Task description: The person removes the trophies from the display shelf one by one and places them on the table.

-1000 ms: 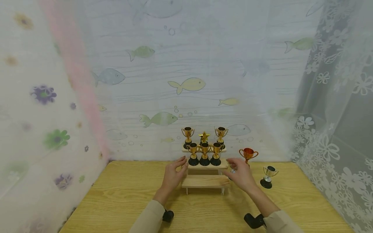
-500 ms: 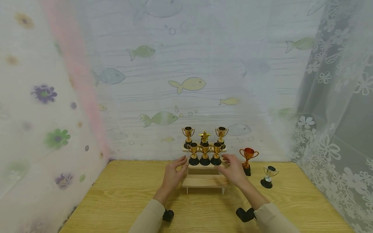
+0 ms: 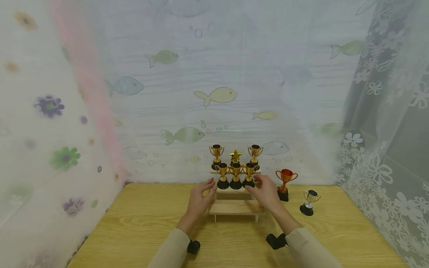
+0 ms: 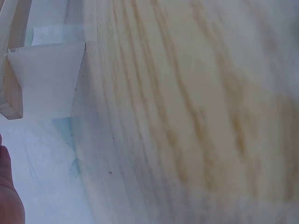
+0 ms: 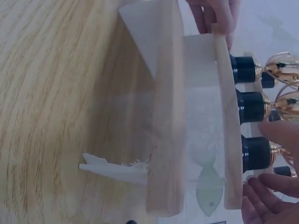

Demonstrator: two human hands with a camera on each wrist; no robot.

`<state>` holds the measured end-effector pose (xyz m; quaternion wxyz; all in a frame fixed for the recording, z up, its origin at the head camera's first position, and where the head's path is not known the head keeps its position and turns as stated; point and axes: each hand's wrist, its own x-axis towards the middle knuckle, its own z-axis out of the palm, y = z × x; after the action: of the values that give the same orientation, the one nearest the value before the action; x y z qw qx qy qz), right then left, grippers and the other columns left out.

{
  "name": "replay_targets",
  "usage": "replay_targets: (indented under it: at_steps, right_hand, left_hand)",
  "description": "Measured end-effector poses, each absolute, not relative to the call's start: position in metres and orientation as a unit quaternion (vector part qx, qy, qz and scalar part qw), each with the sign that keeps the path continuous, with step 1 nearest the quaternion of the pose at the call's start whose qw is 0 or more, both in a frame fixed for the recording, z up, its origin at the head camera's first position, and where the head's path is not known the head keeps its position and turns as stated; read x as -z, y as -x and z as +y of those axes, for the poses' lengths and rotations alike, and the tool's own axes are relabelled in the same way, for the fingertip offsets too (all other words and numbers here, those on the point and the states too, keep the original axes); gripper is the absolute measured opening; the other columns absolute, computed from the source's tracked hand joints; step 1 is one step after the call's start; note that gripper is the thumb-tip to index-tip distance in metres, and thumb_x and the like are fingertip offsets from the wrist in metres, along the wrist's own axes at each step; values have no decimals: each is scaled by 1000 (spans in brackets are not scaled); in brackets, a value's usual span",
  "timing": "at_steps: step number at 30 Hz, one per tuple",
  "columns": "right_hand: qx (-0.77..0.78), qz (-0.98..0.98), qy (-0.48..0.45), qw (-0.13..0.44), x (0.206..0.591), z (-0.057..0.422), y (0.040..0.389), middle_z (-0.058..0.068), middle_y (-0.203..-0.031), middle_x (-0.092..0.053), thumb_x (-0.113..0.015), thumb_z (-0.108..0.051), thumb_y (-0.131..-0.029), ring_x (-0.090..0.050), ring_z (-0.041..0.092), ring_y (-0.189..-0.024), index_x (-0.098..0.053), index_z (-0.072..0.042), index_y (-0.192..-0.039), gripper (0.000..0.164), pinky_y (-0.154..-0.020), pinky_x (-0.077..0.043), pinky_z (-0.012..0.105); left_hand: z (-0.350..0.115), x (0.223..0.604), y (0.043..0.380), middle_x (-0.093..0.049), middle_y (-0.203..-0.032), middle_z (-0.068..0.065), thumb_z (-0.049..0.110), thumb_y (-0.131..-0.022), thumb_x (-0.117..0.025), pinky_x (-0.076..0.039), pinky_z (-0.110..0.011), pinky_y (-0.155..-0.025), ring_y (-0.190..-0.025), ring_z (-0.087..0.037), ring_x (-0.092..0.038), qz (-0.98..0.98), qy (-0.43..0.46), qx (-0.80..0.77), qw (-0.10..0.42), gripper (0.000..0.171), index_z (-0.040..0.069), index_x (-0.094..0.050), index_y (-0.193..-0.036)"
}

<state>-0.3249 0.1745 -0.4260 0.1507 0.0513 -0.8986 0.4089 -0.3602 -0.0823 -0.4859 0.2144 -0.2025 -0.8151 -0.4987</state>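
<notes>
A small tiered wooden stand (image 3: 236,207) holds gold trophy cups with black bases. Three gold cups line its middle step; the rightmost trophy (image 3: 249,172) has my right hand (image 3: 267,193) at its base. In the right wrist view, thumb and fingers of that hand pinch around this black base (image 5: 256,153). My left hand (image 3: 198,199) holds the left end of the middle step, its fingers partly hidden behind the edge in the right wrist view. On the top step, a gold star trophy (image 3: 235,156) stands between two gold cups. The lowest step bears nothing visible.
Right of the stand, an orange-red trophy cup (image 3: 286,178) and a silver trophy cup (image 3: 309,203) stand on the wood-grain table (image 3: 144,223). A fish-patterned curtain (image 3: 174,96) hangs close behind the stand. Lace drapes the right side.
My right hand has moved left from beside the stand to the rightmost gold trophy, uncovering the orange-red cup's base. A silvery thing glimpsed by that hand is now hidden. The left hand stays put.
</notes>
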Motion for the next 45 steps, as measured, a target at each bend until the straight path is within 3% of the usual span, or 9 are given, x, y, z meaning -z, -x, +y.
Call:
replay_targets:
  at_steps: [16,27,45]
  right_hand:
    - [-412,-894,-35,171,431,168,336,22,-115,-64,-79,-22,-91,-61,39,-102,-64,5,-129,49,-84,-52,54]
    - [-394,-901,-16,181,436,164,340,18,-108,-64,-80,-23,-90,-60,33,-96,-66,4,-128,49,-80,-52,51]
    - [-391,-901,-23,190,437,162,340,21,-111,-63,-79,-20,-90,-61,31,-91,-65,9,-129,51,-76,-54,48]
  left_hand:
    - [-82,487,361,-65,-137,-12,20,-101,-67,-47,-52,-107,-128,-33,-61,-814,205,498,217,34,-3,-70,-126]
    - [-83,489,362,-65,-137,-12,22,-101,-67,-48,-52,-106,-127,-33,-61,-814,208,493,226,35,-3,-71,-125]
    - [-82,488,362,-65,-137,-11,21,-101,-67,-48,-52,-106,-126,-32,-62,-817,205,490,225,34,-3,-71,-125]
